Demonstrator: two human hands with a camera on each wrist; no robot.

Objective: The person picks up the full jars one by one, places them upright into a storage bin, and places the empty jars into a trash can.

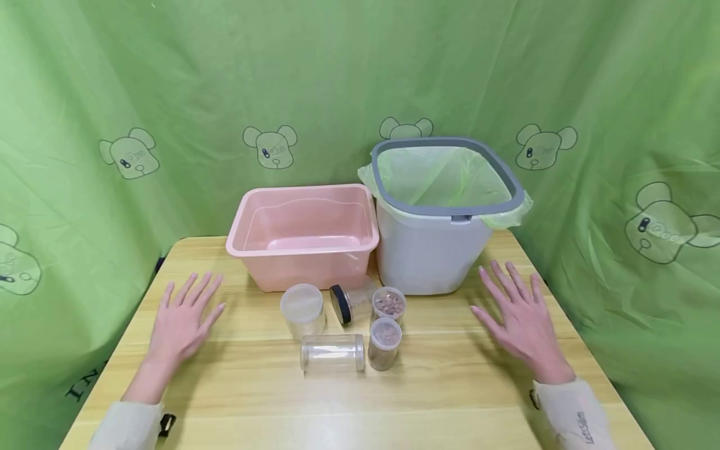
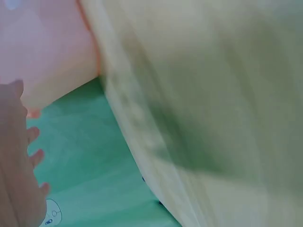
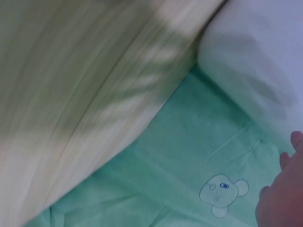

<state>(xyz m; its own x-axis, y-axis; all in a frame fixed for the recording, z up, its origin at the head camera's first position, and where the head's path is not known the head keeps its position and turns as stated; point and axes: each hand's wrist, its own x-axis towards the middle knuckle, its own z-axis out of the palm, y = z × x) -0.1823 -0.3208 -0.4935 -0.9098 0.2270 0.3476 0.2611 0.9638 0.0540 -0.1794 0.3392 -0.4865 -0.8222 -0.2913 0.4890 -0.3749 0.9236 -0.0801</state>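
Observation:
My left hand is spread with straight fingers over the table's left side, holding nothing. Over the right side, my right hand is spread the same way, nearest the bin. Between them stand a clear jar with a frosted lid and a clear jar with a black lid lying on its side. A clear cylindrical jar lies in front of these. Beside it, two small lidded jars, a front one and a rear one, hold brownish pieces. Only parts of the hands show in the wrist views.
A pink plastic basin sits at the back of the wooden table. Right of it stands a light grey bin with a dark grey rim and a pale green liner bag. Green curtains hang around the table.

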